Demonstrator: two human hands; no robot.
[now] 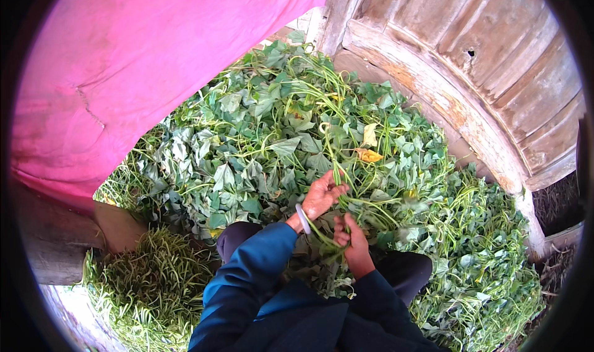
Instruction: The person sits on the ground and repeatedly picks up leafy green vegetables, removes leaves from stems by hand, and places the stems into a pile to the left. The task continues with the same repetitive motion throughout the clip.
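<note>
My left hand (321, 195), with a pale bangle (303, 218) at the wrist, is closed around green leafy vine stems (336, 168). Just below and to the right, my right hand (354, 240) has its fingers curled on the lower part of the same stems. Some stems run back under my left wrist. Both hands are in front of my knees, over a large heap of cut vines (260, 143) that look like sweet potato vines. A yellowed leaf (369, 155) lies on the heap beyond my hands.
A pink cloth (139, 64) hangs at the upper left. Weathered wooden planks (492, 41) and a thick beam (445, 96) bound the right side. Stripped green stems (153, 277) are piled at lower left beside a wooden post (55, 240). More vines (478, 268) lie at my right.
</note>
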